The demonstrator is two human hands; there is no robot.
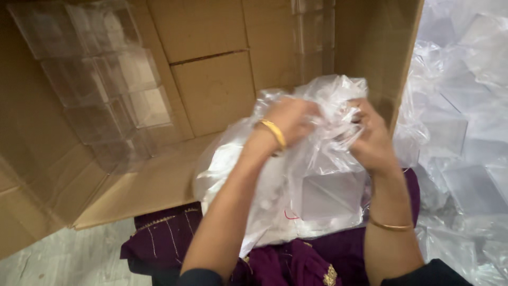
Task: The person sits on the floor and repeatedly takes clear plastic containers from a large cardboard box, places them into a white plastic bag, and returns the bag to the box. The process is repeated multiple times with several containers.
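A crumpled clear plastic bag (312,180) rests on my lap in front of an open cardboard box (217,90). Inside the bag I can see a clear plastic box. My left hand (288,119), with a gold bangle at the wrist, reaches into the top of the bag and grips the plastic. My right hand (370,140) clutches the bag's gathered top from the right side. Both hands are partly wrapped in the film.
Several clear plastic boxes (100,79) are stacked against the left inner wall of the cardboard box, and more stand at its back (312,37). A heap of clear bags and boxes (460,132) lies to the right. Purple embroidered cloth (169,238) covers my lap.
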